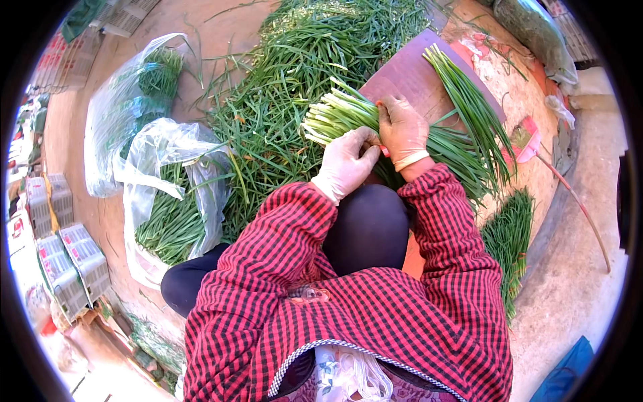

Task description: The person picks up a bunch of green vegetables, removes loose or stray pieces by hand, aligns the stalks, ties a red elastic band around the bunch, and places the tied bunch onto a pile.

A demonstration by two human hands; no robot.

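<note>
A bunch of garlic chives (341,115) lies across my lap area, pale stem ends to the left and green leaves trailing right. My right hand (405,127), in a thin pale glove, is wrapped round its middle. Against the near side of the bunch, my gloved left hand (347,161) has its fingers pinched at a narrow red tie (384,151). How far the tie goes round the stems is hidden by my hands. Beyond them is a purplish-brown board (408,70), with a smaller row of loose chives (462,94) lying over its right side.
A large heap of loose chives (288,87) spreads ahead and left. Clear plastic bags of chives (171,221) stand at left. More chives (512,234) lie by my right side. A thin stick (576,184) with a pink end rests at right; stacked wrapped bundles (70,261) line the far left.
</note>
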